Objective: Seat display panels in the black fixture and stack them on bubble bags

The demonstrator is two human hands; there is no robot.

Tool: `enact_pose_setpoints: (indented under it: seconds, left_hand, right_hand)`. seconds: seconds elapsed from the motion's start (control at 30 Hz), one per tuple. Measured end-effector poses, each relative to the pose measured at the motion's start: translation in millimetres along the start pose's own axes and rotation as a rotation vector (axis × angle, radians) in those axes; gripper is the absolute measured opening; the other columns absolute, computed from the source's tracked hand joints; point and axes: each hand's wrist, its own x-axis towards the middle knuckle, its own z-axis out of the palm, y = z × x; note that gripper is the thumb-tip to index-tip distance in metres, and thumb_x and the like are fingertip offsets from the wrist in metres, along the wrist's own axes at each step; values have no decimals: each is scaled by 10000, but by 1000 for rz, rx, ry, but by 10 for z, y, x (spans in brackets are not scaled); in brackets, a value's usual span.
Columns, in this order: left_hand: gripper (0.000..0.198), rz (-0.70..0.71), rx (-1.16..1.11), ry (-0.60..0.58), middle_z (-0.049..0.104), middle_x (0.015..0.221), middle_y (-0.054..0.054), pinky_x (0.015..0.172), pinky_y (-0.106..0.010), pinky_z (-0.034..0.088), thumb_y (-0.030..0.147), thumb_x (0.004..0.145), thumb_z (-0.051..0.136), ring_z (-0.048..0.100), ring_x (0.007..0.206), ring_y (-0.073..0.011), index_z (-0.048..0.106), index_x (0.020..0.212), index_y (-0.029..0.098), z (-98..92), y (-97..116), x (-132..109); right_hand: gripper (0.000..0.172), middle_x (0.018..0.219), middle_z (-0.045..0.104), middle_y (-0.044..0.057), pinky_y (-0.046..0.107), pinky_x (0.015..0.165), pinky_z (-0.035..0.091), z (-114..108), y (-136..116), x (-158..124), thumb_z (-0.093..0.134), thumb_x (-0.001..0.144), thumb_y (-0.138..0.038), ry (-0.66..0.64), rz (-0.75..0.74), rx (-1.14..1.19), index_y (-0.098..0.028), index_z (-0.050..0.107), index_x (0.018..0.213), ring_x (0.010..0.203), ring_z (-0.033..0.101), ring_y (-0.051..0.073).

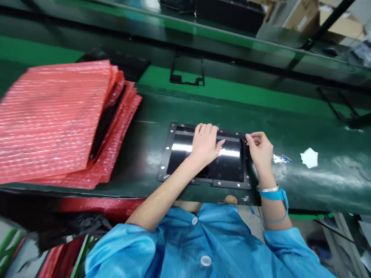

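Observation:
A flat black panel (226, 168) with a glossy, light-reflecting face and a frame dotted with pale round spots lies on the green bench in front of me. My left hand (205, 144) rests flat across its upper middle, fingers pointing to the far edge and thumb out to the right. At the panel's upper right corner is my right hand (260, 148), its thumb and forefinger pinched together. Whatever may be between those fingertips is too small to make out. A blue wrist strap (274, 194) circles my right wrist.
Red bubble-wrap bags (55, 119) are piled on the left, a dark sheet showing among them. A thin black frame (188, 82) lies toward the back. To the right are a white paper piece (309, 158) and a small shiny scrap (281, 158). A shelf rail (232, 61) crosses behind.

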Motion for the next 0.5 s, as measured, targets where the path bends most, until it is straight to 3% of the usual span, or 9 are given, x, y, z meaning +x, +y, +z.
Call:
enact_pose_setpoints:
  seconds: [0.1,0.2,0.27,0.33,0.43,0.5]
  left_hand:
    - [243,62,-58,120,655,1099,-134,1042,-475,384,298,956,494,573,1087,-288,624,1080,133,-181,40,-94]
    - [242,132,-164,262,665,1177,-92,1100,-432,336,270,986,436,581,1134,-229,620,1124,196,-411,-6,-250]
    - [254,11,-239,419,655,1233,-90,1120,-419,324,277,991,432,556,1203,-218,617,1151,210,-532,-124,-343]
    - [248,-208,-396,549,661,1211,-92,1066,-390,391,323,984,457,554,1207,-224,632,1112,203,-593,-290,-396]
    - [328,-471,-795,506,660,811,-43,787,-290,497,444,941,532,635,855,-193,612,755,186,-585,-508,-398]
    - [466,-570,-1013,473,488,555,9,588,-245,445,486,884,613,536,582,-137,470,553,190,-568,-576,-363]
  right_hand:
    - [538,677,566,4,289,661,423,26,-55,-68,484,789,-743,-43,-34,194,-211,521,719,649,527,168]
    - [626,623,501,-10,273,598,414,56,-121,-160,453,783,-817,-44,-30,364,-214,440,615,596,458,136]
    - [619,632,508,-13,269,596,422,77,-162,-219,568,745,-799,6,-12,521,-206,455,605,597,453,127]
    - [585,614,489,-26,262,578,415,95,-198,-261,703,694,-727,63,-9,659,-200,469,590,582,436,118]
    - [581,555,387,-56,247,541,379,95,-244,-278,767,700,-636,122,-39,717,-203,413,544,534,363,97]
    - [551,564,406,-56,246,564,400,63,-262,-265,749,746,-608,120,-40,716,-201,431,557,539,384,97]
